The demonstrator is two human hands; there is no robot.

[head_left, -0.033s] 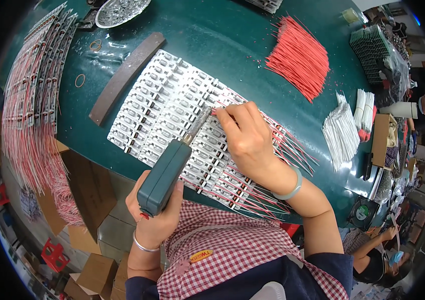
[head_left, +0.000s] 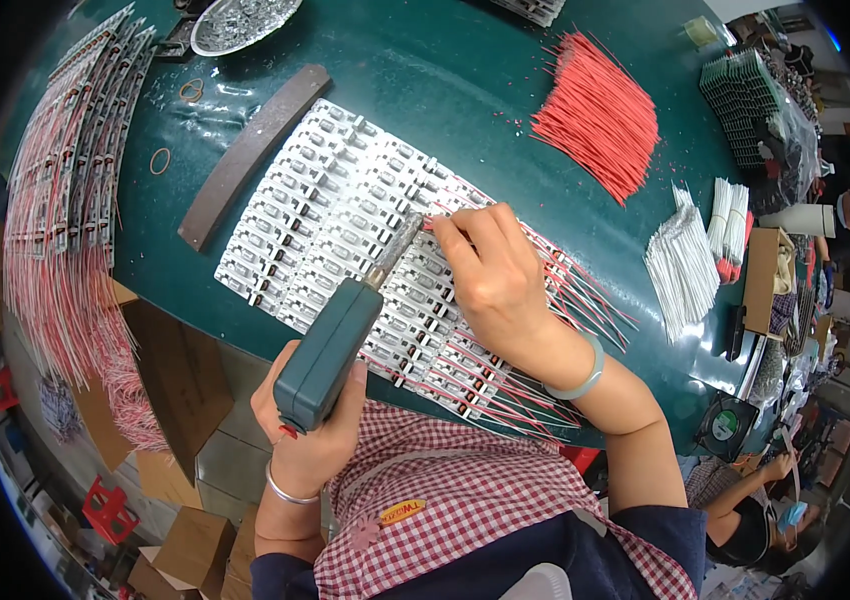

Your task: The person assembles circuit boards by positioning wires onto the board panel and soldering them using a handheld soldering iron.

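A hand could pass over the green tabletop [head_left: 480, 130] between the white boards [head_left: 330, 215] and red wires [head_left: 600, 120], while 1 brown bar [head_left: 255, 155] obstructs the boards' left side.

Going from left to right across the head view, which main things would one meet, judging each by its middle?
Stack of wired strips, brown curved bar, green handheld tool, right hand, red wire pile, white wire pile.

The apron [head_left: 475, 480] is checked burgundy and white; the handheld tool [head_left: 327, 350] is dark green, the panels [head_left: 315, 195] white, the tabletop [head_left: 425, 65] deep green; one wire pile [head_left: 600, 120] is red; the bangle [head_left: 597, 371], pale green.
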